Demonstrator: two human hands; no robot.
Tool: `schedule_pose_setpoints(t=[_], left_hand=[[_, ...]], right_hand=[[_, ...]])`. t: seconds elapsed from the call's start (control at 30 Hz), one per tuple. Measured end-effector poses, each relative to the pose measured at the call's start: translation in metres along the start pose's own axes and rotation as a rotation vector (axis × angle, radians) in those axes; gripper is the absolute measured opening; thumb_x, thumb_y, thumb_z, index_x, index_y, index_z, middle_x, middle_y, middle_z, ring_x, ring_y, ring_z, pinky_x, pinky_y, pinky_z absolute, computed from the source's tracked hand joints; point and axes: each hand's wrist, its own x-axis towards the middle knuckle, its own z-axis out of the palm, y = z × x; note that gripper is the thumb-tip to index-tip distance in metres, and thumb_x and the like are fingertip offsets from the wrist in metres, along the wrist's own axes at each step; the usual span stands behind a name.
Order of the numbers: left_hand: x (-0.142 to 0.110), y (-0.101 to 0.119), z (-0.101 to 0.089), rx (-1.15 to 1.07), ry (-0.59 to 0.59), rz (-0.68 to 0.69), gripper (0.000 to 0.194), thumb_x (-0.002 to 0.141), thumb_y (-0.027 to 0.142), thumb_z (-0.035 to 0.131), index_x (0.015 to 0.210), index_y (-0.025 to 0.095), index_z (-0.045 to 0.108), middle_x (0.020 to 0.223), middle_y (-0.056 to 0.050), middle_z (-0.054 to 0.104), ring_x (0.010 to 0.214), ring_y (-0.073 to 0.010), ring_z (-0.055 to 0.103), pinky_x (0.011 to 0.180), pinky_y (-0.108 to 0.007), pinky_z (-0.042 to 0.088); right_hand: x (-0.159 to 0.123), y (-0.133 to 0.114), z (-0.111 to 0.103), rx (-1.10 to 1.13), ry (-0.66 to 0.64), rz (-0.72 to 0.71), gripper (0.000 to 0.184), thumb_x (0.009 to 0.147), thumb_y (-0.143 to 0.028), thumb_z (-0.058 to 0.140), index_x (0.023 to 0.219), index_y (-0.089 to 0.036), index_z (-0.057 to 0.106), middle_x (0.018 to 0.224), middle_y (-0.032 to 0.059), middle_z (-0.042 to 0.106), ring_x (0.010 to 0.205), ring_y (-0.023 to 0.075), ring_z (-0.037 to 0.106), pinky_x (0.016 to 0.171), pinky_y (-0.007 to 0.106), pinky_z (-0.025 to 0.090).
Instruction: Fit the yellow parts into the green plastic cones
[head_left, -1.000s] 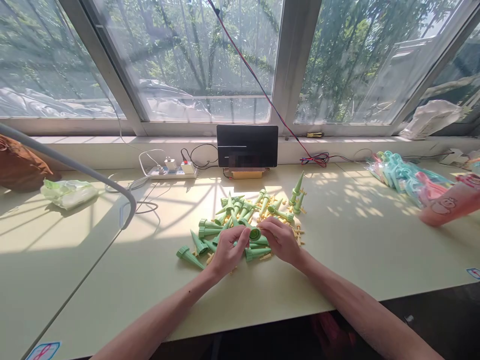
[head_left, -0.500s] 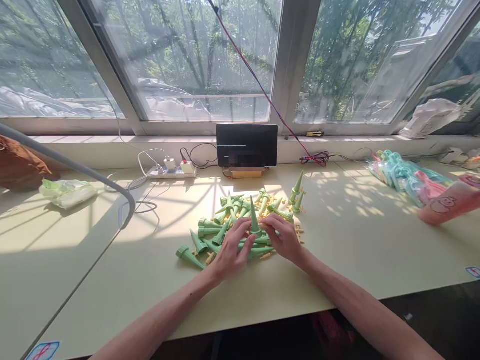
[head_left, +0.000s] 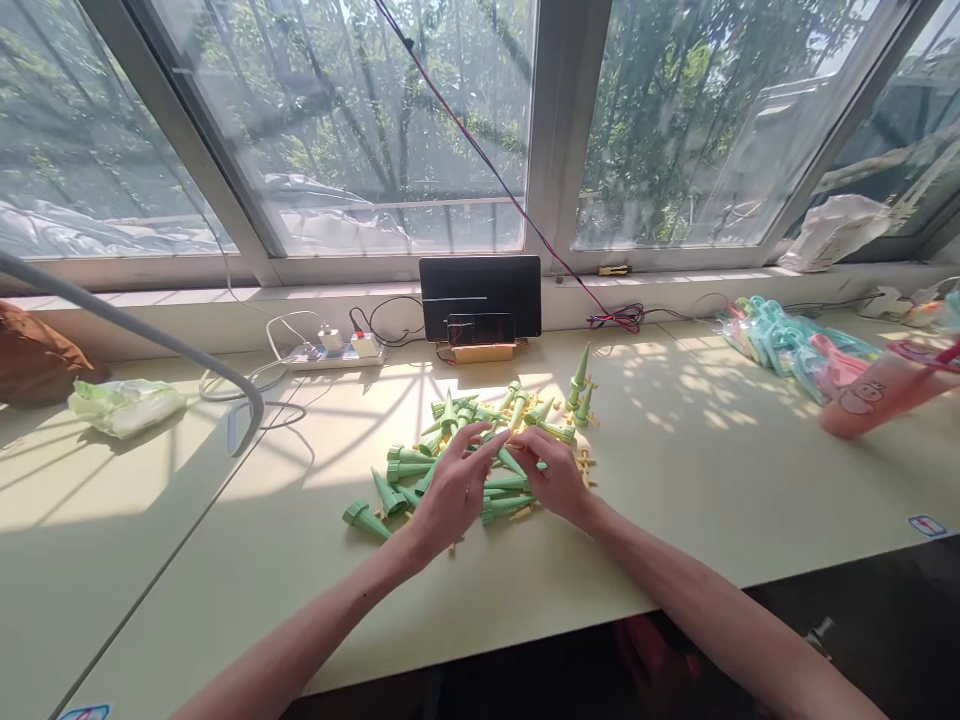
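Observation:
A heap of green plastic cones (head_left: 420, 470) lies on the pale table (head_left: 675, 480), mixed with small yellow pieces (head_left: 585, 466). My right hand (head_left: 556, 478) is closed round one green cone (head_left: 511, 462) just above the heap, its tip slanting up to the left. Beside it, my left hand (head_left: 454, 492) has its fingers spread, and the index finger reaches to the cone's upper end. Two cones (head_left: 579, 372) stand upright at the heap's far right.
A dark screen (head_left: 480, 290) with a phone (head_left: 480, 328) leans at the window sill, a power strip (head_left: 334, 352) left of it. A grey curved tube (head_left: 150, 340) and a green-white bag (head_left: 124, 405) are on the left. Pastel packets (head_left: 787, 340) and another person's pink sleeve (head_left: 870, 395) are at right.
The cone held upright half a second ago is now tilted low between my hands. My left fingers have opened and stretched toward it. The view has shifted a little.

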Motion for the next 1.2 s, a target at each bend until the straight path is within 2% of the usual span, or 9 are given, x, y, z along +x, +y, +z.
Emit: schedule_pose_setpoints(t=[0.1,0.17,0.27,0.43,0.57,0.7,0.8,0.97,1.2], left_hand=[[0.018,0.008,-0.013,-0.039,-0.085,-0.154,0.032,0.095,0.023,0.047,0.124,0.024,0.059,0.118,-0.009,0.061,0.098,-0.0195,0.064,0.078,-0.032,0.058],[0.032,0.011,-0.022,-0.087,-0.134,-0.328,0.024,0.094,0.035,0.049,0.104,0.019,0.063,0.090,-0.006,0.068,0.075,-0.0169,0.066,0.062,-0.027,0.056],[0.047,0.009,-0.027,-0.163,-0.230,-0.527,0.047,0.094,0.053,0.043,0.067,0.017,0.056,0.059,-0.001,0.061,0.047,-0.0129,0.058,0.042,-0.022,0.045],[0.040,0.006,-0.014,-0.353,-0.156,-0.730,0.049,0.086,0.060,0.053,0.061,0.017,0.050,0.050,0.001,0.056,0.035,-0.0103,0.050,0.033,-0.020,0.036],[0.027,0.011,0.000,-0.659,-0.169,-0.722,0.050,0.087,0.060,0.052,0.062,0.017,0.050,0.050,0.000,0.057,0.034,-0.0102,0.049,0.031,-0.020,0.032],[0.016,0.013,0.008,-0.728,-0.117,-0.621,0.040,0.087,0.052,0.057,0.067,0.018,0.051,0.048,0.003,0.055,0.037,-0.0100,0.050,0.038,-0.021,0.039],[0.009,0.013,0.012,-0.698,-0.041,-0.600,0.034,0.088,0.048,0.058,0.073,0.018,0.051,0.055,0.002,0.057,0.041,-0.0102,0.053,0.039,-0.021,0.041],[0.003,0.018,0.016,-0.637,0.107,-0.575,0.032,0.091,0.047,0.052,0.079,0.018,0.048,0.081,-0.002,0.065,0.047,-0.0086,0.056,0.041,-0.021,0.042],[0.000,0.010,0.014,-0.519,0.081,-0.501,0.029,0.095,0.046,0.045,0.091,0.018,0.050,0.077,-0.001,0.060,0.050,-0.0093,0.053,0.043,-0.022,0.040]], right_hand=[[0.002,-0.001,0.000,-0.025,0.064,0.013,0.011,0.096,-0.019,0.051,0.091,-0.019,0.061,0.077,0.0011,0.057,0.062,0.0114,0.047,0.058,0.024,0.042],[0.004,-0.001,-0.001,-0.036,0.102,0.036,0.011,0.096,-0.020,0.051,0.091,-0.019,0.061,0.078,0.0019,0.059,0.063,0.0119,0.049,0.059,0.025,0.043],[0.004,-0.001,-0.001,-0.041,0.107,0.055,0.012,0.097,-0.022,0.051,0.092,-0.019,0.062,0.078,0.0024,0.059,0.063,0.0125,0.050,0.060,0.026,0.044],[0.004,0.000,0.002,-0.075,0.120,0.001,0.015,0.098,-0.022,0.049,0.090,-0.020,0.061,0.076,0.0021,0.059,0.063,0.0126,0.051,0.058,0.025,0.045],[0.004,0.001,0.000,-0.109,0.118,-0.046,0.014,0.098,-0.021,0.048,0.093,-0.020,0.061,0.078,0.0028,0.061,0.064,0.0127,0.053,0.058,0.025,0.046],[0.002,0.005,-0.002,-0.138,0.125,-0.081,0.012,0.097,-0.019,0.050,0.098,-0.021,0.061,0.081,0.0032,0.063,0.066,0.0127,0.057,0.059,0.024,0.049],[0.000,0.010,0.000,-0.167,0.084,-0.148,0.013,0.097,-0.018,0.050,0.103,-0.021,0.061,0.086,0.0046,0.065,0.074,0.0140,0.062,0.064,0.025,0.051],[0.010,0.014,-0.001,-0.220,-0.010,-0.295,0.017,0.098,-0.015,0.046,0.110,-0.019,0.058,0.086,0.0058,0.065,0.072,0.0141,0.062,0.059,0.024,0.049],[0.023,0.014,-0.001,-0.276,-0.089,-0.322,0.019,0.099,-0.016,0.041,0.109,-0.020,0.056,0.082,0.0048,0.062,0.065,0.0139,0.057,0.054,0.024,0.044]])
